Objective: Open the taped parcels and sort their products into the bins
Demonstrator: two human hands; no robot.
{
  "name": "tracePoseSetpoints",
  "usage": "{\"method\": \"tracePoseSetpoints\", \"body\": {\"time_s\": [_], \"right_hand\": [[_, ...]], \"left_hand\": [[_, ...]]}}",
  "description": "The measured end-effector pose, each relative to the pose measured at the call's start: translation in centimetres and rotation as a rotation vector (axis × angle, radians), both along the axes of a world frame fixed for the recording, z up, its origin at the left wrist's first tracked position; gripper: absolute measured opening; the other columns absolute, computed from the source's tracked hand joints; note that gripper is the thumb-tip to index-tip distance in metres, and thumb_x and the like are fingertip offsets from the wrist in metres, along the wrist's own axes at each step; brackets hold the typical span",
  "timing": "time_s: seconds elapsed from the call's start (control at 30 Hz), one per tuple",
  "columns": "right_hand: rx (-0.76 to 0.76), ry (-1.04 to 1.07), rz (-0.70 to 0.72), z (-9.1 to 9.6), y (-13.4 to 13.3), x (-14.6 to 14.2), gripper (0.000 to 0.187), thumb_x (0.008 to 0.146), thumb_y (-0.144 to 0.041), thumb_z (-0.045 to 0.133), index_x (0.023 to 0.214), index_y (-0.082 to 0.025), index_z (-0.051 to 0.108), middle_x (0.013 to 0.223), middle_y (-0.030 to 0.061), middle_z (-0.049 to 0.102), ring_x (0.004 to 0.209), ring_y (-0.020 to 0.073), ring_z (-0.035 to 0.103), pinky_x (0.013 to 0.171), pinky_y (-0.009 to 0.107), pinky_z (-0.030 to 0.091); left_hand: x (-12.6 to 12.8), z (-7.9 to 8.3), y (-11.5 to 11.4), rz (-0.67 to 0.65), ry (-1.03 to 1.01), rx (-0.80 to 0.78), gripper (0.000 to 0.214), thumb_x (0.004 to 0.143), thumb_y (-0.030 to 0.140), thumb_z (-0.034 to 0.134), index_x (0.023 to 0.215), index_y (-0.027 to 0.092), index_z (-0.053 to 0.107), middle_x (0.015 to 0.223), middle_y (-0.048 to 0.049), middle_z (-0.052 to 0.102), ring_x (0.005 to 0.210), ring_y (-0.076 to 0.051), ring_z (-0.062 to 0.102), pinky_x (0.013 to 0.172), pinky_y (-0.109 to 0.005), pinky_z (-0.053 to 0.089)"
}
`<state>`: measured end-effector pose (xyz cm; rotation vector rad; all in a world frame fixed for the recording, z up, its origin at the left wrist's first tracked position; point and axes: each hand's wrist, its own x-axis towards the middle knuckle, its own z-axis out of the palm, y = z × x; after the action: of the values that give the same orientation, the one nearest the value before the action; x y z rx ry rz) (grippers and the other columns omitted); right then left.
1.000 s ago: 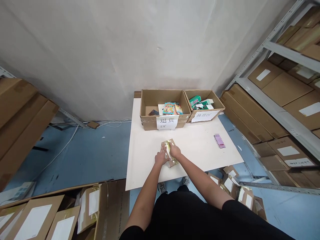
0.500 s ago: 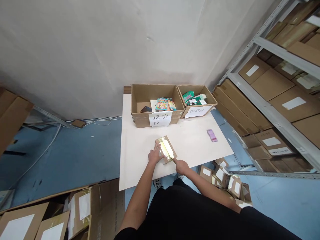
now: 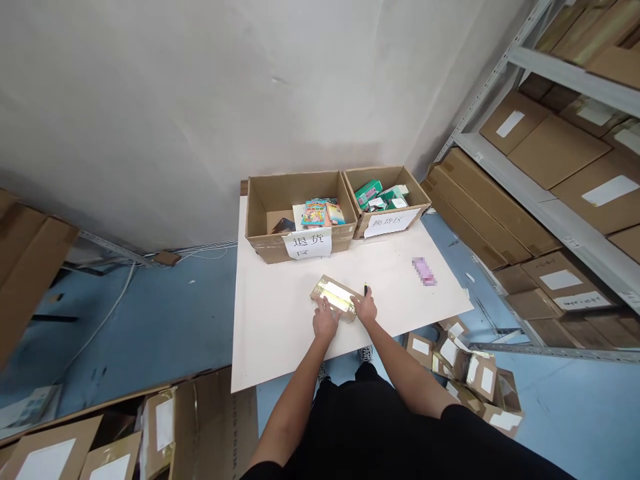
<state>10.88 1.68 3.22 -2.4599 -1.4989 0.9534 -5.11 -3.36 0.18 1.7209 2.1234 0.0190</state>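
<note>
A small taped cardboard box [image 3: 334,297] with a white label lies on the white tabletop, turned so its long side faces me. My left hand [image 3: 326,321] grips its near left edge, fingers on the top. At the right end of the box is my right hand [image 3: 366,308], closed around a slim black and yellow box cutter [image 3: 365,289] that points up and away from the box. The fingers of this hand also touch the box end. Whether the tape is cut cannot be made out.
Two open cartons with handwritten signs, a larger one [image 3: 260,247] and a smaller one [image 3: 357,230], hold small packets at the table's back. A blurred pink item [image 3: 424,271] lies right. Shelving [image 3: 555,213] stands at the right; parcels [image 3: 480,373] fill the floor beside the table.
The box has been turned to lie more sideways. My right hand has lifted the box cutter from the near end and moved it up to the box's right end.
</note>
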Motion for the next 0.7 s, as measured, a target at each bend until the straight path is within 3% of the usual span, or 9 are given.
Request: {"method": "tracePoseSetpoints", "body": {"time_s": [0.23, 0.37, 0.43, 0.53, 0.6, 0.7], "right_hand": [[0.054, -0.013, -0.005, -0.1, 6.5, 7.7, 0.094, 0.092, -0.053, 0.07, 0.165, -0.021, 0.02, 0.136, 0.0185, 0.065, 0.121, 0.0311, 0.069, 0.096, 0.037, 0.052], [0.053, 0.064, 0.025, 0.2, 8.8, 13.2, 0.086, 0.095, -0.048, 0.069, 0.164, -0.021, 0.026, 0.131, 0.0152, 0.07, 0.122, 0.0298, 0.069, 0.098, 0.035, 0.051], [0.067, 0.149, 0.016, 0.1, 8.9, 15.8, 0.072, 0.103, -0.046, 0.057, 0.164, -0.021, 0.029, 0.123, 0.0121, 0.073, 0.112, 0.0268, 0.072, 0.094, 0.033, 0.053], [0.072, 0.328, 0.014, -0.2, 7.6, 19.2, 0.058, 0.11, -0.037, 0.037, 0.165, -0.023, 0.028, 0.102, 0.0049, 0.075, 0.076, 0.0183, 0.073, 0.076, 0.028, 0.057], [0.053, 0.435, 0.059, -0.3, 6.4, 20.5, 0.055, 0.109, -0.032, 0.034, 0.163, -0.028, 0.031, 0.09, -0.0007, 0.072, 0.058, 0.013, 0.065, 0.064, 0.023, 0.055], [0.004, 0.525, 0.141, -0.4, 5.2, 21.0, 0.051, 0.106, -0.03, 0.04, 0.157, -0.032, 0.041, 0.08, -0.0055, 0.066, 0.049, 0.0097, 0.058, 0.055, 0.018, 0.05]], "left_hand": [[7.5, 0.7, -0.4, -0.153, 0.035, -0.044, 0.07, 0.106, 0.051, 0.038, 0.167, 0.017, 0.032, 0.165, -0.0228, 0.039, 0.131, -0.036, 0.057, 0.101, -0.045, 0.056], [10.3, 2.1, 1.9, -0.268, 0.026, -0.052, 0.059, 0.104, 0.048, 0.047, 0.157, 0.023, 0.05, 0.151, -0.0192, 0.054, 0.136, -0.037, 0.052, 0.103, -0.049, 0.054], [10.7, 2.7, 4.1, -0.313, 0.03, -0.026, 0.057, 0.101, 0.05, 0.054, 0.153, 0.026, 0.055, 0.153, -0.0169, 0.054, 0.143, -0.038, 0.046, 0.111, -0.051, 0.048], [10.7, 2.8, 6.9, -0.357, 0.039, -0.023, 0.066, 0.102, 0.056, 0.052, 0.162, 0.029, 0.044, 0.171, -0.0117, 0.036, 0.158, -0.039, 0.027, 0.123, -0.055, 0.035], [10.6, 2.4, 7.9, -0.376, 0.054, -0.061, 0.066, 0.105, 0.056, 0.043, 0.166, 0.032, 0.035, 0.176, -0.0076, 0.027, 0.163, -0.038, 0.017, 0.127, -0.057, 0.028], [10.6, 1.5, 8.2, -0.385, 0.088, -0.097, 0.065, 0.107, 0.056, 0.035, 0.168, 0.033, 0.032, 0.178, -0.006, 0.022, 0.164, -0.036, 0.014, 0.129, -0.056, 0.023]]}}
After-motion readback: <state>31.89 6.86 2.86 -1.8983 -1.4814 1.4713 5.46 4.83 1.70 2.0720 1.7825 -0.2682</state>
